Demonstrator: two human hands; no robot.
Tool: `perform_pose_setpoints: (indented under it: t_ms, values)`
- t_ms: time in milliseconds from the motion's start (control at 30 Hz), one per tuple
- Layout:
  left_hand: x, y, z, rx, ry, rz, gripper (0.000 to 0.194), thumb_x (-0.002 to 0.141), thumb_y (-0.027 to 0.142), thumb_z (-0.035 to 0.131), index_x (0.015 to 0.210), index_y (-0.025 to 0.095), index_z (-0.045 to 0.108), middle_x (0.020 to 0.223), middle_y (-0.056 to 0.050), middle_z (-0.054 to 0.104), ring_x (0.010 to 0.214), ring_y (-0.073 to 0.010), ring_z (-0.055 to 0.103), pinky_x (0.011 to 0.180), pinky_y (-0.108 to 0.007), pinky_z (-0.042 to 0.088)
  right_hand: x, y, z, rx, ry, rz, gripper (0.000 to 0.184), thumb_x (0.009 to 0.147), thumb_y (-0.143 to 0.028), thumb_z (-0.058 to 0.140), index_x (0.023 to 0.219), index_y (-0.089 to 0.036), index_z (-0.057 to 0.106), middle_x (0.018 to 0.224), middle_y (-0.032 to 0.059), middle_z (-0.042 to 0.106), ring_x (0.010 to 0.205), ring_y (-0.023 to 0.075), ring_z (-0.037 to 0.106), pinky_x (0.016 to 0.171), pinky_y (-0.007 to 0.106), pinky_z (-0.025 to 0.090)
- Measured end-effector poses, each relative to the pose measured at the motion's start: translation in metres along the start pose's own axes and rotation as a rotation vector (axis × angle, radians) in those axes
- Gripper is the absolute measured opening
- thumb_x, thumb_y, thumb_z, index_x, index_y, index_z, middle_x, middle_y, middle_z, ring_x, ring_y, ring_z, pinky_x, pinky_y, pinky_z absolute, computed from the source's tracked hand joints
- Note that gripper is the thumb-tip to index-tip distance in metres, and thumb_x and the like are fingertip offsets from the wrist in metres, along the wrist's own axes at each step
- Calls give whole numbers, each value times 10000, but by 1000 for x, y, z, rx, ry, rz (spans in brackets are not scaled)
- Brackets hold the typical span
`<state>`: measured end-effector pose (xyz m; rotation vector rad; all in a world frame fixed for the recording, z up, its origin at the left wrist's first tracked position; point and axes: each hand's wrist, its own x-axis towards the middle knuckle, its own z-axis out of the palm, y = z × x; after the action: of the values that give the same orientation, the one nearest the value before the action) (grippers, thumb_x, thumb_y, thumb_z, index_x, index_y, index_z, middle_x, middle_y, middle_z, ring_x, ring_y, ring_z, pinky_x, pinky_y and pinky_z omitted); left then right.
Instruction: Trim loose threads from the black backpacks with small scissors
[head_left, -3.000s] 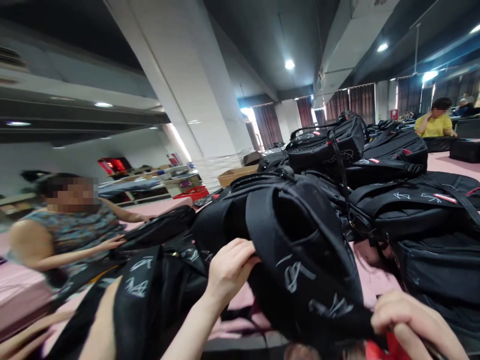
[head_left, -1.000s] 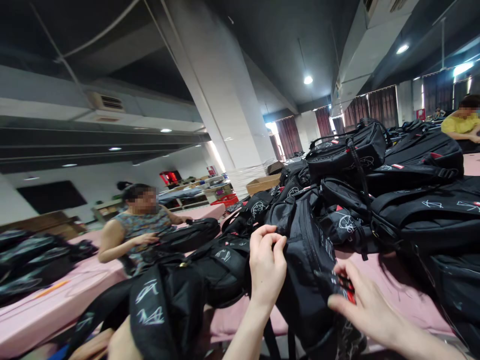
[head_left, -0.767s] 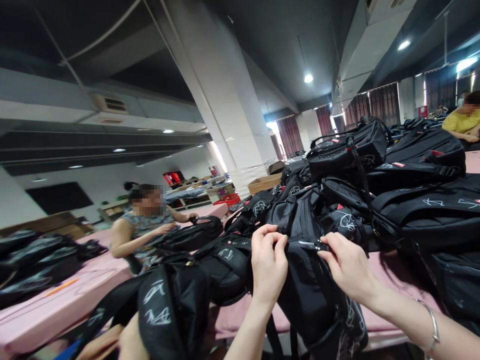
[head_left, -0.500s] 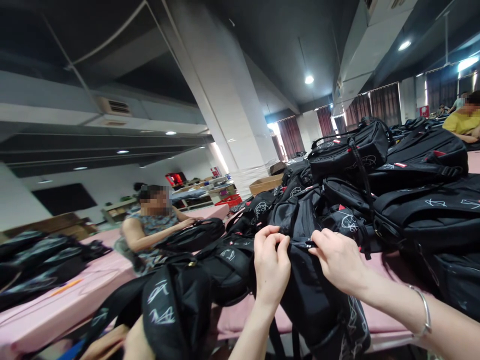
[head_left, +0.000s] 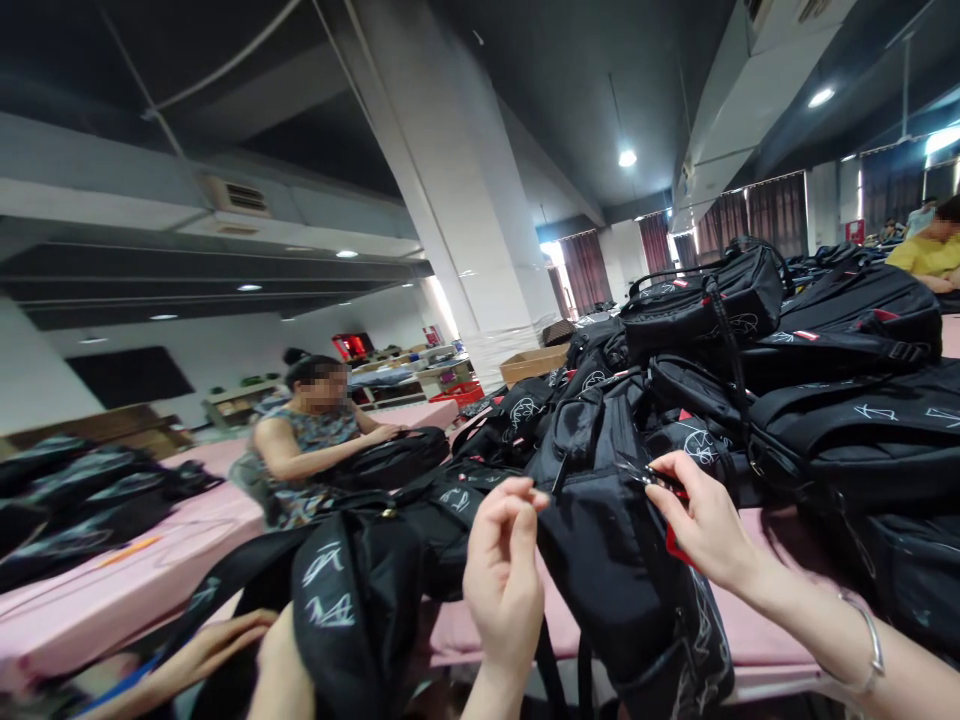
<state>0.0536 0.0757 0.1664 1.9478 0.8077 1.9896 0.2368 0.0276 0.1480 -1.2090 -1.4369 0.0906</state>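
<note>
A black backpack (head_left: 607,560) lies in front of me on the pink-covered table, its zipped side up and white line drawings along its edge. My right hand (head_left: 697,520) grips small black thread snips (head_left: 651,476), their metal tips pointing left just above the backpack. Something red shows below that hand's fingers. My left hand (head_left: 506,580) is raised at the backpack's left side, apart from it, thumb and fingers closed in a pinch. Whatever they may hold is too small to make out.
Piled black backpacks (head_left: 847,420) rise at the right and behind. Another person's hands (head_left: 232,640) are by a black bag (head_left: 360,610) at lower left. A co-worker (head_left: 307,440) sits across the table over a bag. A cardboard box (head_left: 534,366) stands before the pillar (head_left: 457,200).
My left hand has come off the backpack, moving left and toward me. My right hand has shifted slightly right and turned, so the snips show more clearly.
</note>
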Motion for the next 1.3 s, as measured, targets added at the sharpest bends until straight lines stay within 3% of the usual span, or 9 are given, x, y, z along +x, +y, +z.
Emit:
perform_pose_setpoints:
  t_ms: [67,133,267,367,567,767,1000,1200,1300]
  values:
    - [-23,-5,-10,-68,-9,-66,108,857,288,456,831,187,482,763,-10,561,607,-100,553,644,-260,501,-12,8,7,13,12,-2,278,822,-318,512,1066,-188,488,969,37,606,854,147,584,753,254,454]
    - [-44,-14,-16,-88,-26,-106,132,837,267,497,954,211,471,751,1,574,585,-100,564,592,-242,508,-22,16,15,-19,1,-1,485,766,-335,582,1203,-188,431,1018,55,605,866,171,594,780,289,474]
    - [-62,-35,-22,-62,4,-132,433,769,271,598,1163,246,421,1162,-87,522,1017,-173,558,879,-321,481,-25,36,28,17,-23,-15,586,777,-286,554,1325,-183,373,1116,83,592,957,192,592,846,322,480]
    - [-60,-43,-23,-83,-104,-248,371,814,314,537,1162,216,454,1182,-108,528,1077,-193,535,924,-341,457,-10,58,26,120,-67,-22,495,792,-302,539,1263,-160,482,1212,97,542,1106,208,518,960,345,411]
    - [-60,-43,-11,-185,-241,-310,321,845,350,487,1123,191,505,1167,-95,561,1089,-188,536,974,-339,423,29,108,-7,360,-107,201,590,669,-471,659,1146,-133,578,823,45,623,732,152,577,763,320,485]
    - [-72,-38,-3,-266,-342,-330,267,865,332,456,1071,180,534,1095,-81,594,1027,-179,574,929,-325,463,32,120,-15,450,50,298,535,572,-473,726,973,-132,625,673,-4,562,605,98,490,664,251,437]
    - [-63,-36,17,-27,-341,-35,416,874,242,438,1285,228,377,1376,-89,367,1255,-198,375,1019,-369,384,27,116,-4,282,127,247,495,635,-464,672,988,-120,617,713,22,607,653,141,546,739,315,448]
    - [-13,-26,29,244,-25,284,272,849,192,473,1117,173,506,1014,-93,590,964,-178,570,844,-316,484,39,73,-8,-64,177,127,473,755,-468,552,1116,-163,579,1025,91,638,923,228,592,839,359,439]
    - [6,-25,27,553,30,375,363,788,228,552,1136,132,511,1076,-145,555,1003,-257,527,873,-411,447,54,48,-7,-247,148,130,431,759,-484,544,1072,-195,606,978,59,657,875,220,604,791,334,441]
